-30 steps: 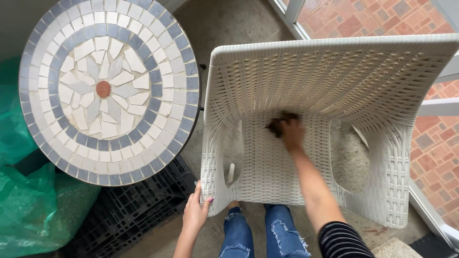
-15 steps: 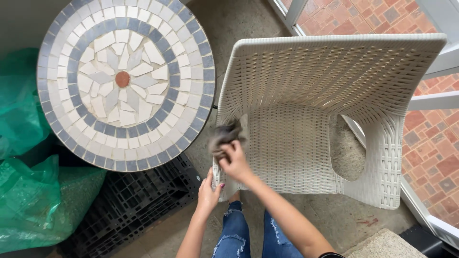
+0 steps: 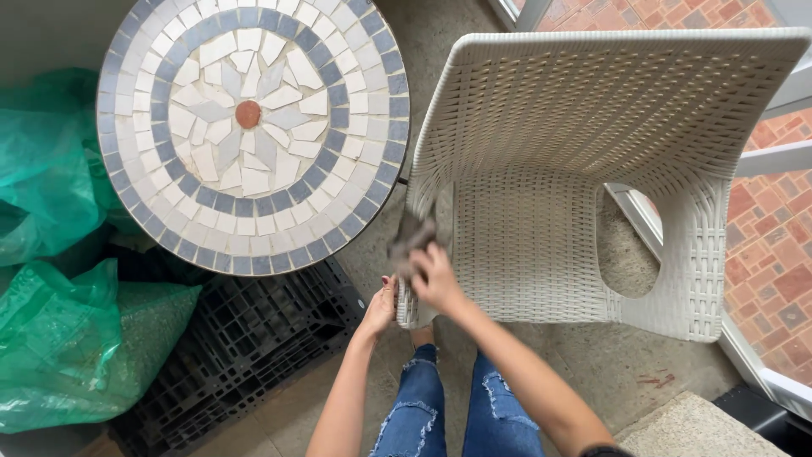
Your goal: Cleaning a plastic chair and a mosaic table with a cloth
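Fingers of my right hand [image 3: 437, 278] are curled over a grey cloth [image 3: 411, 239], pressing it against the near armrest of the white woven chair [image 3: 592, 152]; the cloth bunches just beyond my fingertips. Forearm reaches forward and inward. My left hand [image 3: 380, 306] lies just beside it, fingers wrapped on the armrest's front corner, with the mosaic table [image 3: 249, 127] beyond.

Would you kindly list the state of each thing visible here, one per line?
Wicker chair: upright, seat bare.
Grey cloth: bunched, pressed against the chair's armrest.
Right hand: closed on the cloth.
Left hand: gripping the chair's front corner.
Mosaic table: upright, top bare.
Green bags: full, crumpled.
Black crate: lying flat.
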